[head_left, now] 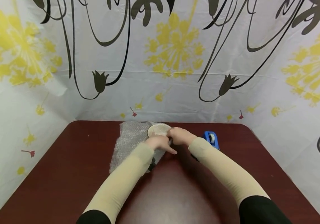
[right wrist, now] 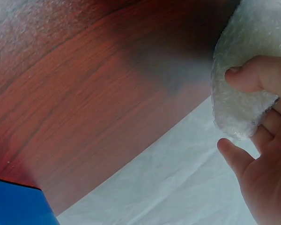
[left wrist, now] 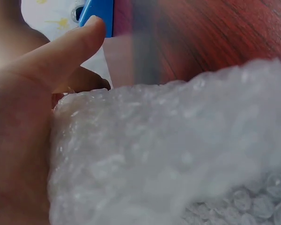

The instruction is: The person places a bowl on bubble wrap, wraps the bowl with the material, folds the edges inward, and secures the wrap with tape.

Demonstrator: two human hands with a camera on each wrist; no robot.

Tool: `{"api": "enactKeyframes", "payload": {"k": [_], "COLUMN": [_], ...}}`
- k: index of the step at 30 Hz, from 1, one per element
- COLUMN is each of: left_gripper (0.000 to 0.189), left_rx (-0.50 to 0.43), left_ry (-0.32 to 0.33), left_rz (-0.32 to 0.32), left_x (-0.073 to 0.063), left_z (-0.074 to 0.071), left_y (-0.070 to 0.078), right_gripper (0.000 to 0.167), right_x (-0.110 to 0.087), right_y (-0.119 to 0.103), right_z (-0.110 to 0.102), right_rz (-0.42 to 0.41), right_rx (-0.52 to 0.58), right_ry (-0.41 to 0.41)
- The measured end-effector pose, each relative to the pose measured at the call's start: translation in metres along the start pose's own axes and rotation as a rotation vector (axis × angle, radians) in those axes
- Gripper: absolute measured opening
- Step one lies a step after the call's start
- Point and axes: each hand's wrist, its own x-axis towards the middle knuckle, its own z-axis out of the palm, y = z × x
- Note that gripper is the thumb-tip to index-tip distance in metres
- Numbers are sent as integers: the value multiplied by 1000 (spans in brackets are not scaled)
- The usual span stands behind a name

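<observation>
A sheet of bubble wrap (head_left: 129, 144) lies at the table's far side, with a round, pale, dish-like thing (head_left: 158, 128) on its right part. Part of the wrap is folded up around this thing, whose exact kind I cannot tell. My right hand (head_left: 180, 136) grips the wrapped edge, thumb (right wrist: 246, 77) on top of the bubble wrap (right wrist: 239, 112) and fingers curled beneath. Close beside it, my left hand (head_left: 158, 142) rests against the near side of the bundle. Its thumb (left wrist: 79, 42) sticks out straight, off the wrap; bubble wrap (left wrist: 145, 145) hides its other fingers.
A blue tape dispenser (head_left: 211, 139) stands just right of my right hand. The dark red wooden table (head_left: 50, 174) ends behind the bubble wrap at a patterned white sheet (head_left: 148, 93), which also hangs at both sides.
</observation>
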Motion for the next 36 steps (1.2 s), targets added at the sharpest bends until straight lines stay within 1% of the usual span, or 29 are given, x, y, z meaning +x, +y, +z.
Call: {"api": "enactKeyframes", "payload": {"k": [2, 4, 7, 8, 9, 11, 12, 14, 16, 17, 19, 20, 22, 23, 27, 29, 30, 32, 34, 36], "left_gripper": [71, 70, 51, 44, 42, 44, 47, 54, 64, 68, 73, 75, 78, 79, 85, 87, 88, 90, 92, 94], "left_rx": [-44, -109, -186, -198, -201, -184, -190, -232, -293, -335, -418, -448, -523, -578, -716, -771, -776, -816, -838, -847], "left_ry": [-10, -20, -38, -33, -28, 16, 47, 119, 207, 244, 315, 346, 383, 394, 428, 441, 446, 459, 480, 503], "left_rz": [31, 71, 131, 141, 143, 148, 140, 93, 22, -21, -111, -151, -227, -262, -391, -419, -430, -440, -438, -443], "left_x": [0, -1, -4, -4, -6, -9, -12, -16, -20, -21, -24, -25, -28, -30, -32, -29, -27, -22, -18, -15], "left_z": [-2, -5, -15, -19, -24, -36, -42, -54, -62, -65, -66, -65, -60, -56, -41, -34, -32, -27, -26, -26], "left_y": [-3, -8, -15, -17, -19, -25, -29, -39, -54, -62, -81, -90, -106, -114, -140, -150, -154, -159, -161, -160], "right_gripper": [17, 15, 13, 13, 14, 17, 19, 25, 34, 39, 43, 44, 43, 42, 40, 39, 38, 38, 37, 37], "right_x": [0, 0, 0, -1, -1, -2, -3, -4, -4, -4, -4, -4, -4, -4, -3, -4, -5, -6, -8, -9], "right_y": [0, -2, -5, -5, -7, -10, -11, -13, -15, -15, -16, -16, -17, -18, -21, -22, -23, -24, -25, -25], "right_z": [1, 2, 3, 3, 3, 2, 2, 2, 3, 4, 7, 8, 10, 11, 12, 10, 10, 9, 8, 7], "right_rz": [-2, 0, 16, 23, 37, 40, 36, 24, 4, 1, -7, -13, -20, -27, -45, -52, -56, -53, -48, -44], "right_rx": [-2, -3, -16, -24, -22, -44, -57, -90, -129, -147, -185, -197, -227, -238, -274, -283, -289, -296, -302, -308], "right_ry": [9, 14, 4, -3, -9, -11, -10, 6, 31, 38, 69, 86, 103, 111, 131, 142, 147, 144, 142, 146]}}
